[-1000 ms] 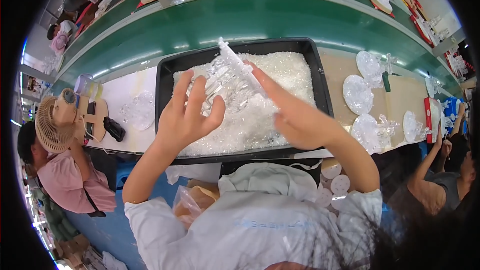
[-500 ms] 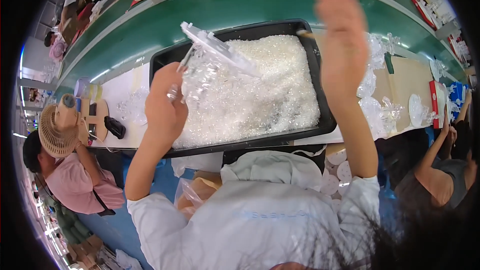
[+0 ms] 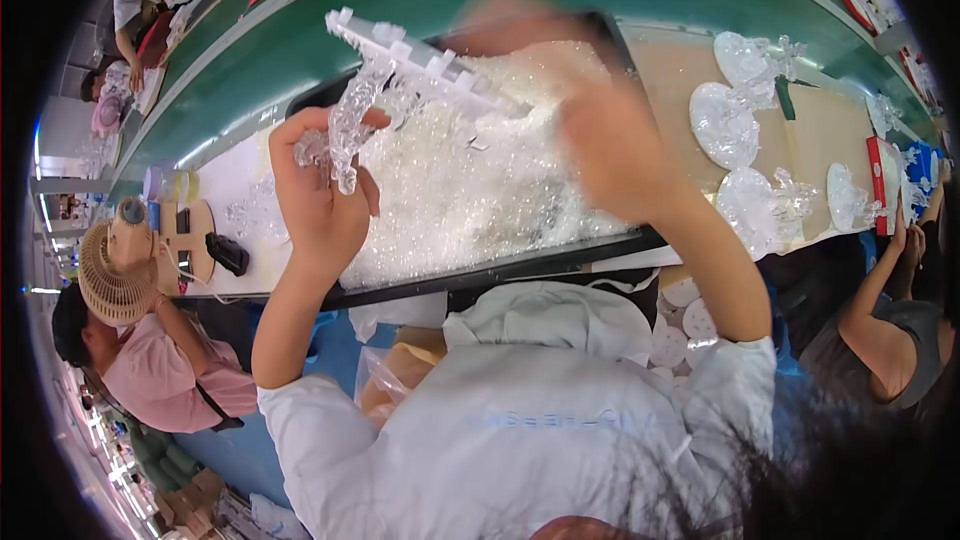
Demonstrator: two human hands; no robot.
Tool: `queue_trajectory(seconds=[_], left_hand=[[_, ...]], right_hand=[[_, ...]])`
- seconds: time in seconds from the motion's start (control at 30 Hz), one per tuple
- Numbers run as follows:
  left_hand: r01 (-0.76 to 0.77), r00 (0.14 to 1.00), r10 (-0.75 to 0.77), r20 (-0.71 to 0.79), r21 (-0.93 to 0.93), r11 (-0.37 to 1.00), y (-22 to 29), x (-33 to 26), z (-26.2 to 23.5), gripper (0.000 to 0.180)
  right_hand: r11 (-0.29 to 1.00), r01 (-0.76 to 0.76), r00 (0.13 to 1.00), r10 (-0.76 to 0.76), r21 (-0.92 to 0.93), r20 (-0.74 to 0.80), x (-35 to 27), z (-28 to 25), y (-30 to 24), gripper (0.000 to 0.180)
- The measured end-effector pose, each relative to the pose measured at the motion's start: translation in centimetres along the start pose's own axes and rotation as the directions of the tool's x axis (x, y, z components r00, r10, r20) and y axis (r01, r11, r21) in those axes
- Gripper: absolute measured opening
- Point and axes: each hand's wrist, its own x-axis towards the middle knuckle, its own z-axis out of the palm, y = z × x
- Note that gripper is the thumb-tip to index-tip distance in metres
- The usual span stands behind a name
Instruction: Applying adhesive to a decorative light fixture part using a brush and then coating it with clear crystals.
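Fingers of the left hand (image 3: pixel 318 195) clamp a clear ornament (image 3: pixel 352 125), presumably leaving its disc (image 3: pixel 425 68) free above the tray (image 3: pixel 480 279) below them; whether the blurred right hand (image 3: pixel 618 145) is closed, we cannot tell.

The left hand (image 3: pixel 322 205) curls in a grip; right of it, well apart, the right hand (image 3: pixel 615 155) is blurred, its pose unclear.

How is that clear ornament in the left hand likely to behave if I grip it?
The clear ornament is probably stiff: its flat base juts out from the left hand without visible sag. Its thin, knobbly branches could well snap if squeezed hard. Its glossy surface may be slippery in the fingers.
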Motion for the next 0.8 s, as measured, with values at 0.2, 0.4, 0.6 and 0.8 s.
queue_trajectory(seconds=[0.2,0.4,0.6,0.8], left_hand=[[0.072,0.997,-0.076,-0.024,-0.125,0.989,0.6,0.2,0.1,0.029],[0.052,0.997,-0.045,0.065,-0.116,0.992,0.7,-0.4,-0.1,0.029],[0.122,0.991,-0.121,0.057,0.001,0.993,2.7,0.7,-1.4,0.029],[0.120,0.991,-0.127,0.036,0.153,0.981,5.2,3.1,-0.7,0.025]], right_hand=[[0.988,-0.151,0.958,0.144,0.010,0.246,-0.8,0.0,-0.7,0.053],[0.980,-0.198,0.936,0.181,0.024,0.301,-0.5,0.0,-1.1,0.056],[0.977,0.050,0.821,0.079,0.208,-0.566,-1.1,-5.2,-1.0,0.043],[1.000,-0.015,0.739,0.002,-0.014,-0.674,-4.3,-4.2,-1.2,0.050]])
